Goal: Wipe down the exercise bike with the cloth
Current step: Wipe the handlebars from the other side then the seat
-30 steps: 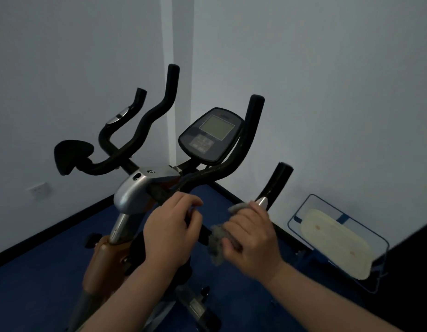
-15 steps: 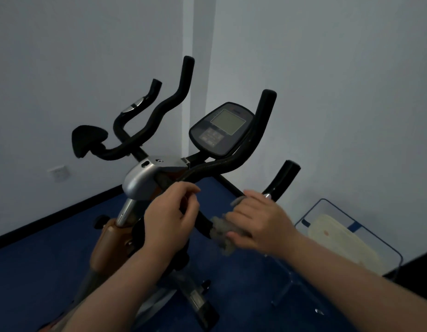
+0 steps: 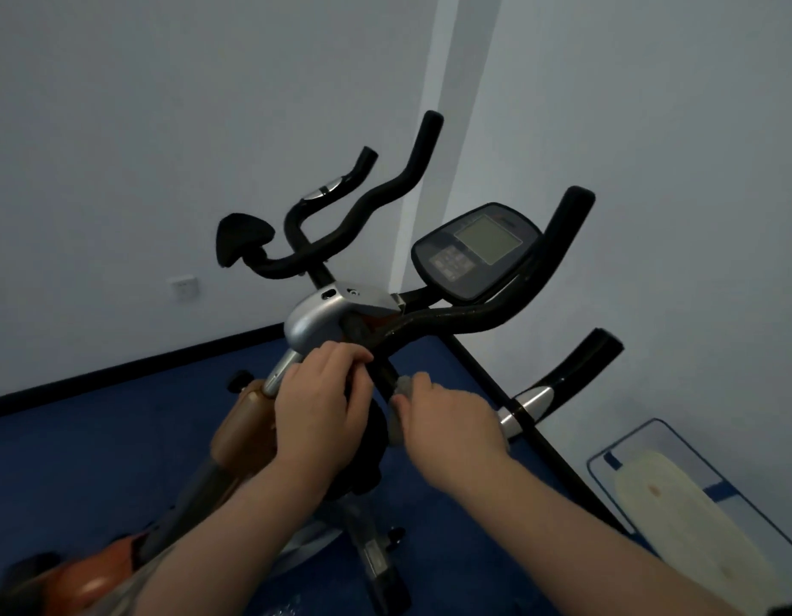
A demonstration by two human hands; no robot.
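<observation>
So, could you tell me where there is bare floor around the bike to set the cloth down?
Bare blue floor lies left of the exercise bike, up to the black skirting. A smaller patch lies between the handlebar stem and the right wall's skirting. It is crowded at the stem, where the left hand and the right hand, holding the cloth, work.

White walls (image 3: 163, 104) meet blue carpet (image 3: 96, 446) along a black skirting (image 3: 118, 375).

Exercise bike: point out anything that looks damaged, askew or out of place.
Nothing on the exercise bike stands out as damaged. The console sits tilted, which may be its design. The right hand presses the cloth to the handlebar.
</observation>
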